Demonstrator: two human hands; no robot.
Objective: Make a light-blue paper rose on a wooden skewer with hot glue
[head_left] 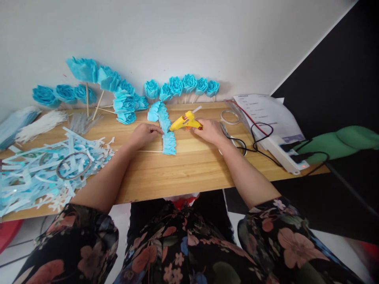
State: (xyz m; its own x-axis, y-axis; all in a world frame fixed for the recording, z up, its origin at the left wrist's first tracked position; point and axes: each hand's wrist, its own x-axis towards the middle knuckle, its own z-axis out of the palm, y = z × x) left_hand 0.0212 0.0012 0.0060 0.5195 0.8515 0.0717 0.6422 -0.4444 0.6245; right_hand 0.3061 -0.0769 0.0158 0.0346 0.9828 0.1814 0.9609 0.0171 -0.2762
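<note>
My right hand (207,130) is wrapped round the handle of a yellow hot glue gun (184,121), its nozzle pointing left and down at a ruffled blue crepe-paper strip (169,142). A clear glue stick (197,109) sticks out of the gun's back. The strip lies on the wooden table, its far end curling toward the wall. My left hand (146,135) rests at the strip's left edge with fingertips touching it; whether they pinch the paper is hard to see. From below this hand a thin wooden stick (149,151) runs to the strip's near end.
Finished blue paper flowers (177,85) on sticks stand along the wall. A heap of paper scraps (38,177) with a tape ring (73,165) covers the table's left. At right are scissors (224,130), a tape roll (229,117), printed sheets (266,112), black cables and a power strip (284,156).
</note>
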